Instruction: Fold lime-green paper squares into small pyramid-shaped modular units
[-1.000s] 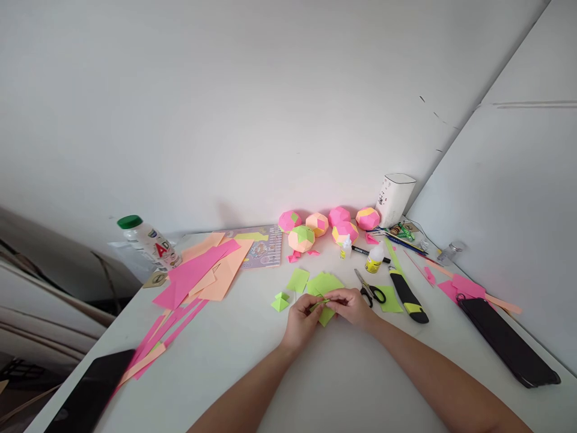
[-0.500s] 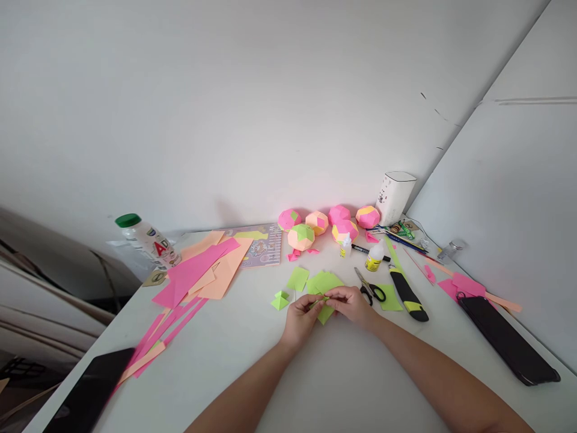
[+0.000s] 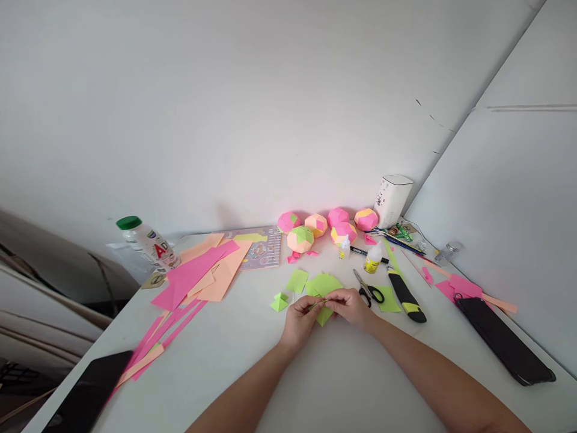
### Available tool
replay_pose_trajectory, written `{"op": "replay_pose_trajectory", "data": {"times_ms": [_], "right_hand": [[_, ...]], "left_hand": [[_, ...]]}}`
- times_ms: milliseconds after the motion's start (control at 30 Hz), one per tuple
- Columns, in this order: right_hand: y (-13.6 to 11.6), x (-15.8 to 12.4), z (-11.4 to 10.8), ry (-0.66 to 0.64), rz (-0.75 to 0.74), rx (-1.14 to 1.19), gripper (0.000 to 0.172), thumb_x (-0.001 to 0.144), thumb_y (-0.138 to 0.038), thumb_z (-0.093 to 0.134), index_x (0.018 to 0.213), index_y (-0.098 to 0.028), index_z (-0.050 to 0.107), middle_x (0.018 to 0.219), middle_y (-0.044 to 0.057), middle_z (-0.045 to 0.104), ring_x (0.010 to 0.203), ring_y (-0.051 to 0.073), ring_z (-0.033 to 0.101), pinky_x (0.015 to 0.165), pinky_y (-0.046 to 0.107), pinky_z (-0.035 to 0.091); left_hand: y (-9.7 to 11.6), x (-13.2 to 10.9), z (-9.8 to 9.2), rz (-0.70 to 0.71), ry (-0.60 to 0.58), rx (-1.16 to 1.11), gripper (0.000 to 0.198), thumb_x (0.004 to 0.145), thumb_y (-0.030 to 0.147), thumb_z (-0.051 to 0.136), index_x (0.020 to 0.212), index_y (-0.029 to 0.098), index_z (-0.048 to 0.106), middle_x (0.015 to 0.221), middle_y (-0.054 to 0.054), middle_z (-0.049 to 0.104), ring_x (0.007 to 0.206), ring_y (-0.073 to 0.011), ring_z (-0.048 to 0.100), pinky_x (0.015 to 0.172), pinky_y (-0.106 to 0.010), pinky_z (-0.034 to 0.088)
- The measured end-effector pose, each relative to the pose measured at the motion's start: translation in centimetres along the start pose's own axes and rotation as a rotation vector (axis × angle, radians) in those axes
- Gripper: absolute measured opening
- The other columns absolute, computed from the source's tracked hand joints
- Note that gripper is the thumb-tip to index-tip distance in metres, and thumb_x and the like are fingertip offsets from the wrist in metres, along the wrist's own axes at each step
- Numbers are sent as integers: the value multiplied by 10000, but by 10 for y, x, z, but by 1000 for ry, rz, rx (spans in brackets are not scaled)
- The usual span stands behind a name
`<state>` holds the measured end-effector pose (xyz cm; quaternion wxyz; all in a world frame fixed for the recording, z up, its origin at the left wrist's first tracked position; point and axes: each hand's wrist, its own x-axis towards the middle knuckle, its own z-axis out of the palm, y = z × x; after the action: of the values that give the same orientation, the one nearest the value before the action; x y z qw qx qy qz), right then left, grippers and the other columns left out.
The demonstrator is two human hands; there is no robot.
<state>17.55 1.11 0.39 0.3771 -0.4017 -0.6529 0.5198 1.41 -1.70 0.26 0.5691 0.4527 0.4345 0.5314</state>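
Note:
Both my hands meet over the middle of the white table (image 3: 342,385). My left hand (image 3: 301,322) and my right hand (image 3: 350,305) pinch a small piece of green paper (image 3: 323,314) between their fingertips, folding it just above the tabletop. Loose green squares (image 3: 321,282) lie right behind the hands, and a small folded green unit (image 3: 280,302) sits to their left. Scissors (image 3: 370,291) with black handles lie just right of my right hand.
Several pink, peach and green paper balls (image 3: 315,230) line the back by the wall. Glue bottles (image 3: 372,258), a yellow-black utility knife (image 3: 406,294), a white box (image 3: 393,198), pink and peach sheets (image 3: 202,273), a green-capped bottle (image 3: 145,242) and two dark phones (image 3: 502,340) surround the hands.
The hands stay in the same spot, working the green paper with small finger moves. The view has shifted slightly; nothing else on the table moved.

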Motion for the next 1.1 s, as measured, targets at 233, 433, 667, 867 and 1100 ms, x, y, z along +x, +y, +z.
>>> {"op": "replay_pose_trajectory", "data": {"times_ms": [233, 433, 667, 867, 1100], "right_hand": [[-1, 0, 0, -21, -18, -40, 235, 753, -399, 613, 775, -173, 673, 630, 9, 612, 522, 129, 572, 509, 250, 513], [-2, -2, -1, -59, -53, -96, 215, 791, -369, 559, 762, -167, 625, 600, -6, 555, 500, 114, 531, 495, 230, 475], [0, -1, 0, -56, -57, -94, 201, 789, -360, 546, 751, -169, 597, 598, -11, 541, 495, 112, 514, 477, 225, 458], [-2, -1, -1, -75, -43, -85, 177, 781, -333, 563, 765, -163, 607, 603, -13, 543, 528, 111, 522, 502, 219, 464], [0, -1, -1, -84, -28, -31, 208, 789, -344, 569, 823, -155, 650, 676, 15, 603, 601, 133, 563, 527, 241, 508]], "left_hand": [[-2, 0, -1, 9, 4, 55, 206, 670, 366, 684, 727, 169, 691, 749, -54, 674, 716, -171, 602, 659, -284, 479], [1, -1, 0, -63, 12, 55, 252, 654, 376, 687, 768, 154, 660, 705, -34, 650, 645, -142, 578, 589, -250, 457], [4, -2, 1, -56, -12, 66, 237, 665, 379, 674, 704, 154, 609, 639, -6, 598, 567, -113, 532, 514, -221, 414], [1, 0, -2, -10, -25, 28, 199, 652, 334, 696, 649, 154, 612, 624, -3, 595, 590, -116, 532, 564, -237, 422], [1, 0, -2, 4, -25, 1, 188, 648, 329, 703, 655, 156, 631, 667, -21, 620, 643, -136, 557, 610, -261, 447]]}}
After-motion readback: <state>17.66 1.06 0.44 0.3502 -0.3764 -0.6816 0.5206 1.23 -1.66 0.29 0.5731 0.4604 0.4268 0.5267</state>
